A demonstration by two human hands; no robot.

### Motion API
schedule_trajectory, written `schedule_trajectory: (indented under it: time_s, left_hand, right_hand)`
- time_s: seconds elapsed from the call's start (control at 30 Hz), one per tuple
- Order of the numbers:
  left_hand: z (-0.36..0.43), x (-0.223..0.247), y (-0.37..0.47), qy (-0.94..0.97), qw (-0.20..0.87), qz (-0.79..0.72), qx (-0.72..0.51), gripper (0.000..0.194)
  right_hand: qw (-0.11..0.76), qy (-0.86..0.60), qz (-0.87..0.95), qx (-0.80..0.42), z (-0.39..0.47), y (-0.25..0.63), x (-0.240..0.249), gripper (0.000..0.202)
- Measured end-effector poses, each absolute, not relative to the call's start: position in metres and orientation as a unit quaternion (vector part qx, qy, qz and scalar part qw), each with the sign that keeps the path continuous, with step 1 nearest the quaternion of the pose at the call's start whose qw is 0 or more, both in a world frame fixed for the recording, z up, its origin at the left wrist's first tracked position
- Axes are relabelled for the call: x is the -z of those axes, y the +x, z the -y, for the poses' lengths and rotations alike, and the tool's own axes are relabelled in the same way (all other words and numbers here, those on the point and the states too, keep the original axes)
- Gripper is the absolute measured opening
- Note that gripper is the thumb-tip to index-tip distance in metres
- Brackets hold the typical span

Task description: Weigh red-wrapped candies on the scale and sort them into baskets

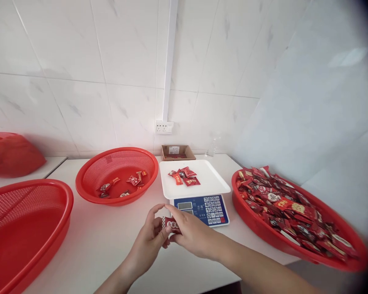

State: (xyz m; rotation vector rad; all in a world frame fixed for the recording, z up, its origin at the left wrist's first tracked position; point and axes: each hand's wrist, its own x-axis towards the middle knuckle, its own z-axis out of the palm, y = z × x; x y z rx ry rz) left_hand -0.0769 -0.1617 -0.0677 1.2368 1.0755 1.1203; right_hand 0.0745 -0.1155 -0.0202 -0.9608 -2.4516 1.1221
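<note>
Both hands meet in front of the digital scale (199,210), closed on one small dark-red wrapped packet (171,224) with a dotted white end. My left hand (147,241) pinches the dotted end between thumb and fingers. From the other side, my right hand (193,232) grips the same packet, its fingers partly hidden. Just beyond, several red snack packets (184,176) lie in a loose group on the white weighing tray (208,188). The scale's blue keypad shows, with its displays partly covered by my right hand.
To the right, a red basket (248,216) is heaped with packets. A red colander basket (86,171) at left holds several packets; a larger red basket (49,245) stands nearer. Behind are a cardboard box (188,153), a clear plastic object (211,149) and a wall socket (164,128). A red bag (12,155) lies far left.
</note>
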Motion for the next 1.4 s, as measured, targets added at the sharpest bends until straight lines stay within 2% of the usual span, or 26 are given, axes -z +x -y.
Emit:
schedule_trajectory:
  time_s: [0.1,0.23,0.3,0.37,0.4,0.47,0.57,0.63,0.77,0.87,0.93,1.0,1.07,1.17,1.23,1.3,1.4]
  left_hand:
    - [0.160,0.066,-0.075,0.496,0.560,-0.455,-0.482,0.061]
    - [0.159,0.068,-0.081,0.482,0.569,-0.490,-0.451,0.055]
    - [0.159,0.068,-0.085,0.468,0.576,-0.502,-0.443,0.051]
    - [0.158,0.069,-0.089,0.446,0.588,-0.503,-0.449,0.048]
    - [0.158,0.068,-0.091,0.436,0.596,-0.500,-0.453,0.046]
    - [0.158,0.068,-0.093,0.420,0.609,-0.489,-0.462,0.042]
    - [0.157,0.070,-0.093,0.415,0.618,-0.486,-0.458,0.040]
    - [0.158,0.071,-0.093,0.422,0.620,-0.489,-0.446,0.040]
    - [0.159,0.071,-0.093,0.429,0.612,-0.494,-0.443,0.041]
    - [0.160,0.071,-0.097,0.422,0.601,-0.506,-0.453,0.040]
    - [0.161,0.071,-0.098,0.420,0.600,-0.505,-0.457,0.038]
    - [0.162,0.073,-0.098,0.424,0.603,-0.497,-0.458,0.036]
    - [0.163,0.073,-0.097,0.428,0.605,-0.492,-0.457,0.034]
    - [0.167,0.072,-0.095,0.429,0.607,-0.494,-0.452,0.034]
    - [0.169,0.070,-0.096,0.428,0.604,-0.499,-0.451,0.035]
    - [0.172,0.069,-0.100,0.424,0.598,-0.506,-0.456,0.035]
    - [0.175,0.070,-0.107,0.412,0.587,-0.513,-0.472,0.036]
  right_hand:
    - [0.163,-0.343,0.843,-0.380,0.117,0.088,0.015,0.061]
    - [0.193,-0.405,0.807,-0.384,0.105,0.129,0.007,0.030]
    - [0.233,-0.484,0.776,-0.331,0.092,0.162,0.001,0.028]
    - [0.245,-0.574,0.753,-0.211,0.076,0.202,-0.004,0.030]
    - [0.230,-0.616,0.741,-0.133,0.066,0.223,-0.005,0.031]
    - [0.142,-0.692,0.707,-0.014,0.049,0.263,-0.002,0.034]
    - [0.003,-0.741,0.671,-0.013,0.030,0.304,0.014,0.040]
    - [-0.031,-0.746,0.665,-0.026,0.025,0.316,0.026,0.040]
    - [-0.032,-0.758,0.651,0.021,0.025,0.324,0.027,0.040]
    - [0.007,-0.775,0.628,0.073,0.025,0.320,0.011,0.040]
    - [0.086,-0.762,0.637,0.085,0.021,0.307,0.001,0.037]
    - [0.190,-0.710,0.678,0.029,0.016,0.283,-0.003,0.033]
    - [0.269,-0.635,0.718,-0.096,0.009,0.247,0.000,0.026]
    - [0.284,-0.551,0.731,-0.285,-0.001,0.189,0.012,0.022]
    - [0.280,-0.515,0.733,-0.346,-0.008,0.156,0.021,0.021]
    - [0.306,-0.502,0.736,-0.337,-0.014,0.132,0.027,0.021]
    - [0.347,-0.503,0.747,-0.259,-0.018,0.113,0.031,0.024]
